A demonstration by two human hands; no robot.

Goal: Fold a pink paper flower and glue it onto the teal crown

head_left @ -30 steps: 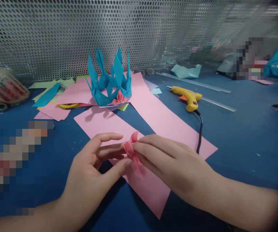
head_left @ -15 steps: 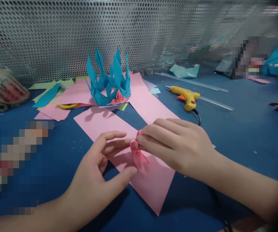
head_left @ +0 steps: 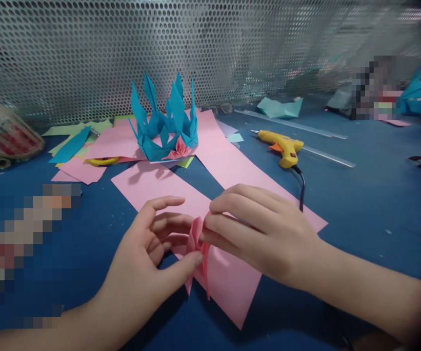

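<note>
Between my two hands is a small folded pink paper piece (head_left: 194,238), with narrow points hanging down. My left hand (head_left: 151,248) pinches it from the left, thumb in front and middle fingers behind, while the index finger is stretched out above. My right hand (head_left: 261,229) grips its right side; the right thumb is hidden behind the fingers. Beneath lies a pink paper strip (head_left: 232,287), flat on the blue table. Beyond the hands stands a blue folded-paper crown (head_left: 151,131) with a pink paper flower (head_left: 179,149) on its front.
A yellow hot glue gun (head_left: 281,146) lies to the right, its black cord running toward me, near clear glue sticks (head_left: 327,157). Paper scraps (head_left: 71,146) and a clear jar (head_left: 7,129) are at left. A perforated metal screen (head_left: 210,53) closes off the back.
The folded pink paper has been turned and shifted slightly left and down, its points now hanging downward. My right hand has moved a little down, and my left thumb now presses on the paper.
</note>
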